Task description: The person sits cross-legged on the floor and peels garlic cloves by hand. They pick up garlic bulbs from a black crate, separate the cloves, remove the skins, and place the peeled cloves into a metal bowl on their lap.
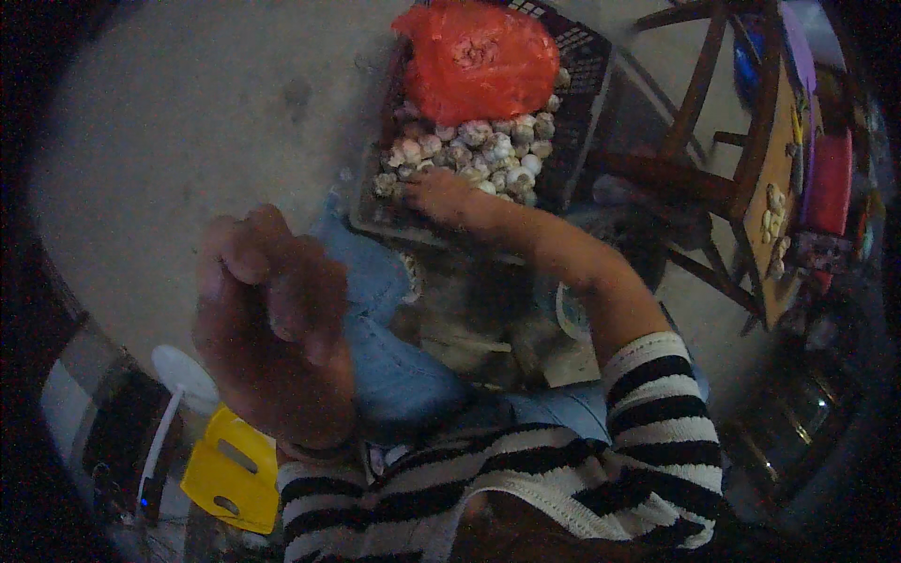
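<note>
My right hand (440,197) reaches into a dark plastic crate (588,127), its fingers down on the garlic bulbs (493,148) at the crate's near left corner. Whether those fingers grip a bulb is hidden. A red plastic bag (486,63) lies over the far part of the garlic. My left hand (274,317) is raised close to the camera, left of the crate, over the knee of my blue jeans (394,352). Its fingers are curled, and the dim, blurred picture does not show if anything is inside them.
At right, a wooden stool or small table (764,176) carries several pale pieces, likely garlic cloves (773,211). A red object (830,183) is beyond it. A yellow plastic piece with cut-outs (236,471) and a white lamp-like stand (183,380) are at lower left. Concrete floor (211,127) extends left.
</note>
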Demonstrator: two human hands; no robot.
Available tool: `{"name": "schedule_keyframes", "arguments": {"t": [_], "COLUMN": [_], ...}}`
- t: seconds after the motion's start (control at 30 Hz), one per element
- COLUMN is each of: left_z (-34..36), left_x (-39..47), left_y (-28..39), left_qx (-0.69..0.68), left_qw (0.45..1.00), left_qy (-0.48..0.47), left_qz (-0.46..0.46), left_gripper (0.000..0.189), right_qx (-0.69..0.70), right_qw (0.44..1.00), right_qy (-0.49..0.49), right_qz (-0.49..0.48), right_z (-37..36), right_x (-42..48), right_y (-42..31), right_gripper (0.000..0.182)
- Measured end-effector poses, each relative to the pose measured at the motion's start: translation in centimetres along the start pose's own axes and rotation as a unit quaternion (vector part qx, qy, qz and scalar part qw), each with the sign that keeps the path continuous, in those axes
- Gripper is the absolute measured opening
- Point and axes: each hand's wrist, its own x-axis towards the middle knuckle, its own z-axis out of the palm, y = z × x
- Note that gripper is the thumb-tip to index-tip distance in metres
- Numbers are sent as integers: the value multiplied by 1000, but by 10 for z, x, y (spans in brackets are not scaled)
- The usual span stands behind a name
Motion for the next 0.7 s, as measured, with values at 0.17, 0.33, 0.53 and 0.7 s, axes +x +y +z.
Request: {"name": "schedule_keyframes", "arguments": {"t": [0.17,0.33,0.53,0.7], "left_z": [-8,-7,-4,2], "left_x": [0,2,3,-1], "left_y": [6,7,2,6], "left_qx": [-5,-27,-30,-32], "left_qw": [1000,999,998,999], "left_qy": [-6,-24,-49,-1], "left_qz": [3,-14,-22,-34], "left_gripper": [21,22,24,24], "right_qx": [-75,-111,5,-102], "right_qw": [995,990,995,991], "right_qy": [-70,-69,93,69], "right_qz": [-21,60,24,59], "right_z": [-46,-64,-38,-18], "right_x": [-58,-91,-8,49], "right_y": [8,31,3,2], "right_gripper": [25,27,25,31]}}
